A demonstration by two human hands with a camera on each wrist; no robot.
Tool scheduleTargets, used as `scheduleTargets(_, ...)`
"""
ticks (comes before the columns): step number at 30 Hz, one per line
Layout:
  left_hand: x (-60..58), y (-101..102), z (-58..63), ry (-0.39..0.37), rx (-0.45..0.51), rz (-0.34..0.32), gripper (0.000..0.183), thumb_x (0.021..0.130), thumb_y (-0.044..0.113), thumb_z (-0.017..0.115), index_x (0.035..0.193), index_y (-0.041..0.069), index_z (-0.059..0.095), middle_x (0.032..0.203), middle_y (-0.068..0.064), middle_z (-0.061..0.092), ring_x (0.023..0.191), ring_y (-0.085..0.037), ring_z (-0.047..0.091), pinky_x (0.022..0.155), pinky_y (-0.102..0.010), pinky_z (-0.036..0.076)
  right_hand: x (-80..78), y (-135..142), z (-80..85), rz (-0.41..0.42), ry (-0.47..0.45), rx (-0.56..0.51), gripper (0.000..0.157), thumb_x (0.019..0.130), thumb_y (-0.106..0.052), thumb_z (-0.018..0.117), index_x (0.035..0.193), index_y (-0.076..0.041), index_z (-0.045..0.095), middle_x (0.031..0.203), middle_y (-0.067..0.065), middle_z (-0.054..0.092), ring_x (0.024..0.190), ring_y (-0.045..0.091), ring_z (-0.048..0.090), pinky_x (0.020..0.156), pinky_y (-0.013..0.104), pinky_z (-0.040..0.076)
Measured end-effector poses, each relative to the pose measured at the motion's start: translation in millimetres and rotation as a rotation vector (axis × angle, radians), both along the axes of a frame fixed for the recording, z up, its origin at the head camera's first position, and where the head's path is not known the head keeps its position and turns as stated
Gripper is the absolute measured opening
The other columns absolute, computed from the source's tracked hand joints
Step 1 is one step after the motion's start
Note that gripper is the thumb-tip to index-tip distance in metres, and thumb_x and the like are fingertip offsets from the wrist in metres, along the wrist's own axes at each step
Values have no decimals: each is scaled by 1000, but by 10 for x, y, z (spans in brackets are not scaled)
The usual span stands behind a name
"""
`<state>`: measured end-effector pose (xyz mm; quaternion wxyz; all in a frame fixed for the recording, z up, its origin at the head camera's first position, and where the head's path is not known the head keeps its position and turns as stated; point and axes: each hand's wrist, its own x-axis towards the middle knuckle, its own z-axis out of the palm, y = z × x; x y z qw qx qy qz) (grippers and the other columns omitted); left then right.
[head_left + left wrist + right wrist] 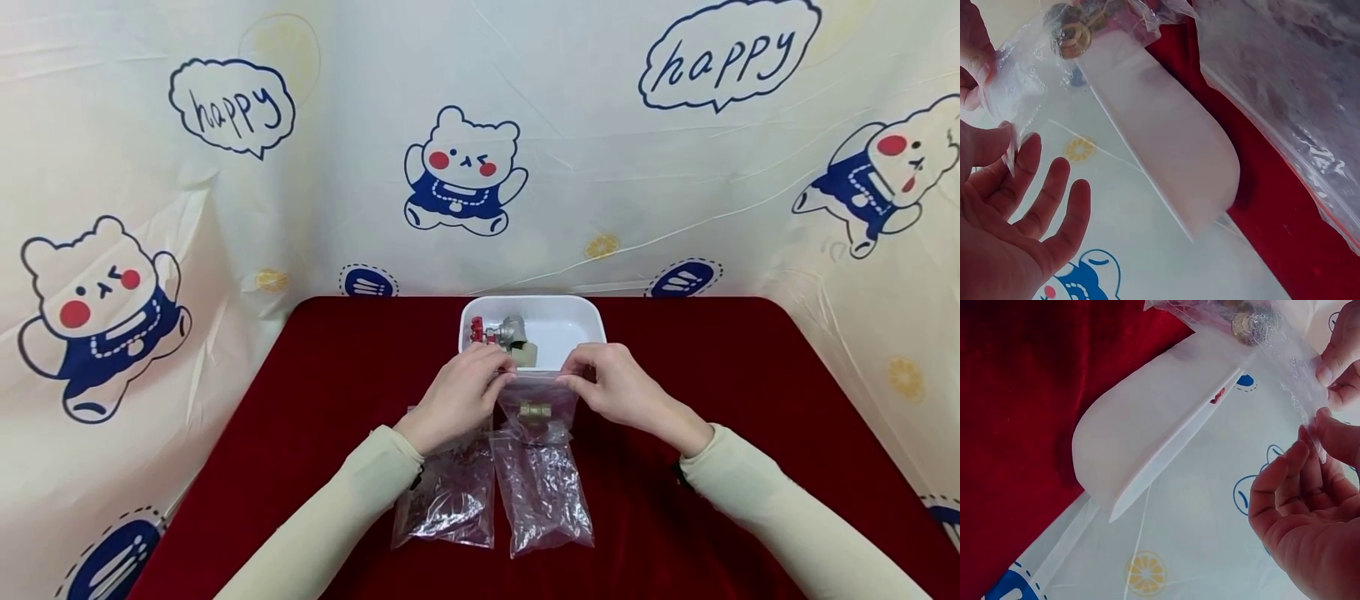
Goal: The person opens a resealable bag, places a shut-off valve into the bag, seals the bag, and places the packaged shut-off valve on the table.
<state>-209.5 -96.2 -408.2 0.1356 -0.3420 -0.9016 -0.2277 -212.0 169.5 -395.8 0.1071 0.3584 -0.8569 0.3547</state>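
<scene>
Red desk point(645, 533) has white tub point(573, 333) at twelve o'clock, left hand point(461, 387) and right hand point(626, 383) pinching clear bag point(536, 387) by its top edge at tub's six o'clock, best kept taut and level so brass fitting point(535, 411) inside sits low.

A bench covered in deep red, velvety cloth point(345, 358) carries everything, its far corners rounded and its sides spreading wider toward the near end. At the middle of the far edge stands a white, smooth-walled, rectangular tray with rounded corners point(576, 321), upright and open at the top. Nearer the front lie two flat, glossy, creased bags of clear plastic: a wider one on the left point(450, 500) and a narrower one on the right point(547, 500), slightly slanted. Red cloth shows between their lower ends, while their upper parts come close together; whether they touch there is unclear.
</scene>
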Motion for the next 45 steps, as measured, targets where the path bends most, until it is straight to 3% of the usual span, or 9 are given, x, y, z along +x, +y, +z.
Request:
scheduleTargets(9,8,-100,-32,-26,-2,29,5,104,15,69,102,11,72,101,4,69,95,-17,59,84,-34,51,18,15,19,-34,-36,37,16,89,-9,85,79,-14,74,73,-12,66,63,4,55,58,28,49)
scheduleTargets(14,28,-135,-31,-53,14,68,5,104,18,70,102,14,72,101,5,69,97,-17,59,83,-36,51,1,18,31,-36,-31,40,17,87,-11,88,77,-14,74,73,-12,68,63,3,56,57,27,49)
scheduleTargets(22,76,-231,-32,-99,47,151,4,104,18,70,100,15,68,99,5,66,93,-16,58,78,-37,51,6,159,88,-107,-14,42,17,85,-7,89,82,-12,74,73,-10,66,66,7,57,60,29,51)
scheduleTargets(28,114,-194,2,-104,80,124,4,105,18,68,102,15,67,101,4,65,90,-15,56,76,-36,50,11,147,94,-80,-79,52,13,90,-11,85,97,-6,75,82,-5,68,70,10,59,63,33,54)
scheduleTargets(32,129,-166,27,-126,92,128,5,106,18,66,102,15,68,99,5,62,86,-14,53,73,-35,48,21,115,83,-68,-88,52,5,92,-6,81,93,-6,76,84,-4,70,70,11,57,64,36,54)
scheduleTargets(36,145,-159,18,-148,95,146,5,106,20,67,104,15,69,100,6,63,87,-13,53,74,-34,49,52,137,64,-76,-81,35,11,90,1,80,89,-9,76,82,-5,70,70,10,57,63,31,52)
scheduleTargets(42,153,-138,0,-154,112,156,4,106,16,66,107,15,69,101,6,64,86,-13,54,74,-34,49,69,189,51,-90,-99,25,8,91,-2,81,90,-10,77,83,-5,71,69,12,59,63,29,51)
scheduleTargets(45,157,-123,0,-145,129,160,3,105,15,67,107,16,69,101,5,63,86,-13,54,74,-34,49,64,183,49,-90,-128,32,8,92,-7,81,98,-8,76,85,-5,70,71,12,61,63,29,53)
